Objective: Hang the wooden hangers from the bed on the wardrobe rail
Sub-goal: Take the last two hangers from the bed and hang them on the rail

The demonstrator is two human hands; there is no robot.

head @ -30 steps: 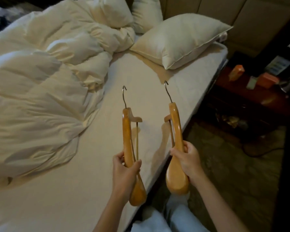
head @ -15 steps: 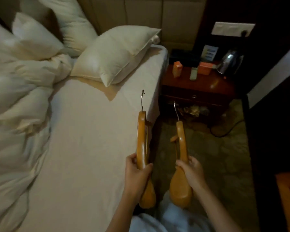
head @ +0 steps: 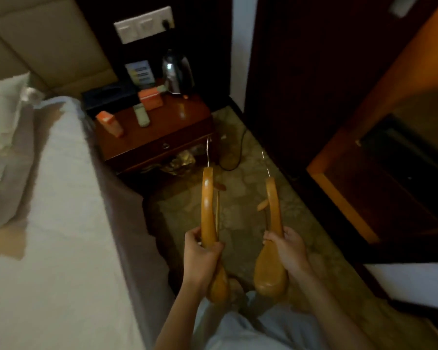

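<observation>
View has swung off the bed (head: 61,223), now at 9 o'clock, toward a dark wooden unit (head: 301,97) at 1 o'clock. Left hand (head: 202,258) grips one wooden hanger (head: 208,210), right hand (head: 288,251) a second hanger (head: 273,205); carry to the rail judged under way.

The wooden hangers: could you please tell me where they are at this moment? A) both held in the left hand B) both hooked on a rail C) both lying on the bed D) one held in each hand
D: the left hand grips the left wooden hanger and the right hand grips the right wooden hanger, both off the bed.
</observation>
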